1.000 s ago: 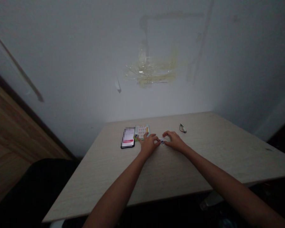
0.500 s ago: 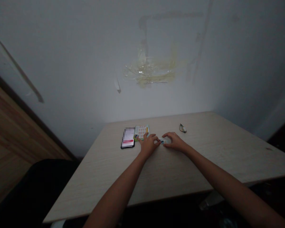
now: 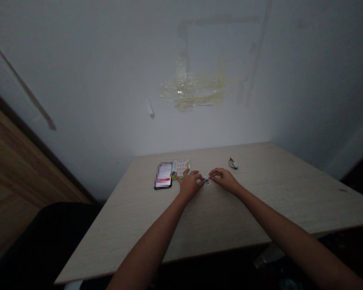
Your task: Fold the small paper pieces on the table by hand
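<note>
The left hand [image 3: 190,184] and right hand [image 3: 224,180] rest close together on the bench [image 3: 230,217], their fingertips meeting around a small white-and-blue scrap [image 3: 207,180] between them; whether either hand actually pinches it is too small to tell. Just beyond the left hand, its fingers touching the near edge, lies a colourful printed card [image 3: 180,168], with a phone [image 3: 163,175] beside that. Past the right hand sits a crumpled foil wrapper [image 3: 233,163].
</note>
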Demonstrator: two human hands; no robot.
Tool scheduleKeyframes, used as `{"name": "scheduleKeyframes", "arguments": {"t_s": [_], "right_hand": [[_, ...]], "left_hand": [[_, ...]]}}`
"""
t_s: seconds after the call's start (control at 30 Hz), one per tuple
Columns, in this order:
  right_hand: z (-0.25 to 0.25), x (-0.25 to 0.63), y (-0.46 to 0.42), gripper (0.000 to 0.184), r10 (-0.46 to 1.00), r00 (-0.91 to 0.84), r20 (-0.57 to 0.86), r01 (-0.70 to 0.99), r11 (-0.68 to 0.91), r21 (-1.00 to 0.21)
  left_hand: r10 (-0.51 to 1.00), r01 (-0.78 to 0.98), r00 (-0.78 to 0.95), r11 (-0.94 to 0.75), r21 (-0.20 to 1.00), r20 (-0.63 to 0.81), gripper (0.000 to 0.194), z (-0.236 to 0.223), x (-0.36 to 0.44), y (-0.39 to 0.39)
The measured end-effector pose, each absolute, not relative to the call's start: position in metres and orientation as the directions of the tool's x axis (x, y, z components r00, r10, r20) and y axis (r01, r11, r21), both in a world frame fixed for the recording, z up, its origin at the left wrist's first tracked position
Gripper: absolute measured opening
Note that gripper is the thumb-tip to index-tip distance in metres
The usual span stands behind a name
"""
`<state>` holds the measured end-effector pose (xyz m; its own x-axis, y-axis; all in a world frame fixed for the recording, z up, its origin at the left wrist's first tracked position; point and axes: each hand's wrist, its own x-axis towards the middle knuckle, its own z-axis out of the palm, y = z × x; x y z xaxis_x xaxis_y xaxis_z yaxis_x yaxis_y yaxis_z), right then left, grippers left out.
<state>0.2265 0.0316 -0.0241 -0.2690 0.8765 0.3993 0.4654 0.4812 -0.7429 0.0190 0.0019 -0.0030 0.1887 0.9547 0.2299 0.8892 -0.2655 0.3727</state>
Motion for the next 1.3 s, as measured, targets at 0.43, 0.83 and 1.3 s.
{"name": "scheduleKeyframes", "arguments": {"t_s": [0.43, 0.83, 1.3], "right_hand": [[-0.016, 0.219, 0.026, 0.014, 0.900, -0.259, 0.350, 0.477, 0.435, -0.764], [-0.021, 0.215, 0.033, 0.012, 0.911, -0.202, 0.359, 0.509, 0.411, -0.756], [-0.022, 0.214, 0.038, 0.011, 0.914, -0.135, 0.383, 0.532, 0.393, -0.750]], "left_hand": [[0.953, 0.888, 0.203, -0.276, 0.367, 0.224, 0.015, -0.002, 0.021, 0.004], [0.954, 0.889, 0.208, -0.277, 0.365, 0.216, 0.016, -0.001, 0.021, 0.003], [0.954, 0.888, 0.210, -0.277, 0.366, 0.214, 0.015, -0.002, 0.020, 0.003]]}}
